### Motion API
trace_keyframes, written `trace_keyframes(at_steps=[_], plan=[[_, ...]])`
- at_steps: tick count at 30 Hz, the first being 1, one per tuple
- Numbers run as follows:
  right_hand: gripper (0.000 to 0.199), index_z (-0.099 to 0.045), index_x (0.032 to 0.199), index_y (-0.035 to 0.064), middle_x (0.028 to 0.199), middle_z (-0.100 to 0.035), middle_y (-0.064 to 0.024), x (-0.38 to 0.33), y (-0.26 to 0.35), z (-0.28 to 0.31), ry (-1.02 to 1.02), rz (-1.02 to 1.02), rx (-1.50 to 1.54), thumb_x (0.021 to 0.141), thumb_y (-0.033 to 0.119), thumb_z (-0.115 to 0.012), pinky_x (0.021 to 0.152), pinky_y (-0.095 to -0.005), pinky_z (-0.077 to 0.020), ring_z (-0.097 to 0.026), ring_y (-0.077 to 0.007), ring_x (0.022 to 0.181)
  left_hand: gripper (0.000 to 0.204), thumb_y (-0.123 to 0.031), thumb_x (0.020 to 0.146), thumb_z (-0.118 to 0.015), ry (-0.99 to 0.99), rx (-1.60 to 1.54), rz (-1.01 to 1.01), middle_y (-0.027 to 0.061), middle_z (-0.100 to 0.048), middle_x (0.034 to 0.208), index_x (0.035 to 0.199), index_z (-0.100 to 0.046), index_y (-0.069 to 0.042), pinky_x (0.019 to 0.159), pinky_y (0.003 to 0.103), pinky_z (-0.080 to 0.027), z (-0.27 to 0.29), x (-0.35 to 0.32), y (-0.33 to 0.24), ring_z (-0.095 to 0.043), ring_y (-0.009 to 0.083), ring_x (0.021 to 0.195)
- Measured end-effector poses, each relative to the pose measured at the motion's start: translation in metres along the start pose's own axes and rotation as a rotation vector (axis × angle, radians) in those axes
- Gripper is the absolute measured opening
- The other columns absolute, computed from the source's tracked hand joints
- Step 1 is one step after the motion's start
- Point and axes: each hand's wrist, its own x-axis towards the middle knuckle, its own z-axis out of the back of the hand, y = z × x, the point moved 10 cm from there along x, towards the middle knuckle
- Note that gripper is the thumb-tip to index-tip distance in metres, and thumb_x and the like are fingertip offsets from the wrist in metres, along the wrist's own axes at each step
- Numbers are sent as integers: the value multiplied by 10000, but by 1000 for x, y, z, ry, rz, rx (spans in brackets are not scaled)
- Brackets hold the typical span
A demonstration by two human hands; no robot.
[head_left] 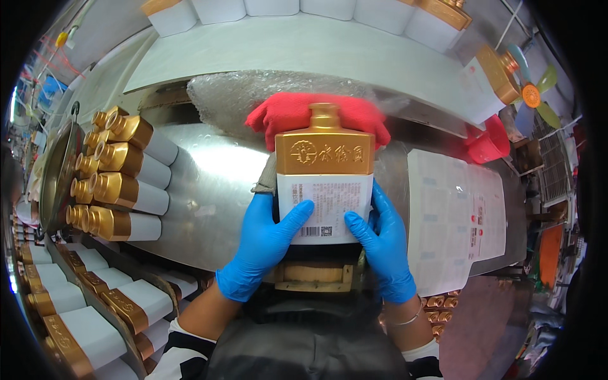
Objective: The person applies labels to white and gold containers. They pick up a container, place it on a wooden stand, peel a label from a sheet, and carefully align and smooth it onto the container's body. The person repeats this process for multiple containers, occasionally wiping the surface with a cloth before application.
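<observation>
Rack, lower L: flat white-and-gold rectangular bottles (147, 299) lay in rows, lots of 'em.
Stack, L: gold-shouldered white box-shaped bottles (130, 190) lay on sides on shiny steel table (202, 225), necks twd L.
L hand: blue-gloved left hand (261, 244) gripped held bottle's lower L side, thumb on white face; fingers mostly hidden.
Held bottle: white rectangular bottle w/ embossed gold shoulder & short neck (325, 168), ctr, betw. both hands, neck pointing away; bright red cloth (269, 117) behind neck, contact unclear.
R hand: blue-gloved right hand (387, 244) gripped lower R side, thumb on face, opp. the left.
Sheet, R: pale translucent plastic sheet (438, 209), small red/dark marks nr its R part.
Progress: print & barcode already on held face; btl. not yet set down. Seemed mid-handling, prob. many pcs to a batch; done vs. waiting among the others, couldn't tell.
</observation>
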Motion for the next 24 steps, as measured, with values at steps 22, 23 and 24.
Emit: trace_keyframes(at_steps=[22,23,24], plan=[[503,-456,1277,-15,1079,-599,-119,23,14,-6,0,34,-18,877,245,-618,767,-240,-476,-583,-127,903,584,-182,875,-610,-16,-7,-79,173,-533,1184,1345,-327,18,874,310,-476,1,7,-4,-564,205,1034],[515,-444,1289,-13,1090,-593,-122,25,10,-2,-15,17,-23,877,243,-618,772,-244,-477,-580,-131,916,588,-189,879,-604,-7,-7,-81,176,-526,1194,1350,-320,18,880,312,-472,0,7,-6,-560,208,1042],[527,-433,1301,-10,1102,-587,-125,27,4,3,-30,0,-28,877,241,-617,778,-248,-477,-578,-135,928,593,-195,887,-591,5,-1,-90,177,-516,1208,1360,-304,16,893,315,-462,0,8,-5,-544,210,1066]])
